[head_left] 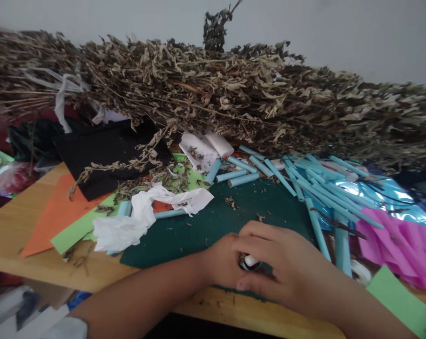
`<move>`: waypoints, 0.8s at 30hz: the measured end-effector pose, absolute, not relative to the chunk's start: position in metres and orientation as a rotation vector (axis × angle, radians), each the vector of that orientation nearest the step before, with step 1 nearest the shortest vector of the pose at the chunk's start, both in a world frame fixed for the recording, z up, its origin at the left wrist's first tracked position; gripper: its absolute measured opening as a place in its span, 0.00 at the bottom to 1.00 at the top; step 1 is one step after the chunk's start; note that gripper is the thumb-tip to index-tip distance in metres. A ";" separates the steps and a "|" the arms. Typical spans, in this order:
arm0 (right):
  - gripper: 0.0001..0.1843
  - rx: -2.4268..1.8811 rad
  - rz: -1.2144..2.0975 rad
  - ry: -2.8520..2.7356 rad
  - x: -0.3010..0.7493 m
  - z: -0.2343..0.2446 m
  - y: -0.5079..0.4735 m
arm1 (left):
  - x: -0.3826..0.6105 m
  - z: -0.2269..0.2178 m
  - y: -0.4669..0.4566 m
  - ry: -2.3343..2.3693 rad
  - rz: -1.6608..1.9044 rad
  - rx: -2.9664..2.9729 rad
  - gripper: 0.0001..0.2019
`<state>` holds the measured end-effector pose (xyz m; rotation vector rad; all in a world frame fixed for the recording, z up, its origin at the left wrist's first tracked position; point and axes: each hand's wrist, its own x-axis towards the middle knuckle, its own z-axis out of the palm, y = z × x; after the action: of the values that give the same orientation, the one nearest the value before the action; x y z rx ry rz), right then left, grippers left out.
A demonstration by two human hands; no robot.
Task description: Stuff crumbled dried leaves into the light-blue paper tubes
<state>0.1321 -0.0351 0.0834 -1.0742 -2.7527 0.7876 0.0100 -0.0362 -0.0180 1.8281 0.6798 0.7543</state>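
Note:
Near the front edge of a dark green sheet (pixel 279 207), my two hands meet. My left hand (pixel 224 261) is closed around a small round roll (pixel 251 264), mostly hidden; its end shows a white piece, dark dried-leaf bits and a thin pale-blue rim. Over it from the right curls my right hand (pixel 286 259), its fingers and thumb bent around the same roll and against my left hand. What its fingertips press on is partly covered. Crumbs of dried leaf (pixel 231 203) lie on the sheet just beyond my hands.
Bundled dried leafy stems (pixel 213 89) span the back. Many pale-blue paper tubes (pixel 325 188) are heaped right, near pink crepe paper (pixel 399 249) and green paper (pixel 403 296). Crumpled white tissue (pixel 124 230), orange paper (pixel 53 216) and a black sheet (pixel 103 150) lie left on the wooden table (pixel 25 226).

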 end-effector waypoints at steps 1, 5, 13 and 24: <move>0.07 -1.130 0.731 -2.805 0.130 0.082 -0.036 | 0.010 -0.018 -0.037 0.673 0.724 1.899 0.10; 0.07 -1.240 0.590 -2.835 0.127 0.079 -0.042 | 0.012 -0.014 -0.038 0.803 0.587 2.025 0.08; 0.08 -1.135 0.815 -2.721 0.134 0.079 -0.034 | 0.014 -0.012 -0.036 0.746 0.679 1.865 0.05; 0.11 -1.025 0.666 -2.748 0.153 0.073 -0.046 | 0.012 -0.011 -0.037 0.670 0.750 1.610 0.07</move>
<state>0.1532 -0.0465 0.0725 -1.0250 -2.7483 0.6660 0.0121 -0.0365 -0.0109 1.6103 0.6697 0.7503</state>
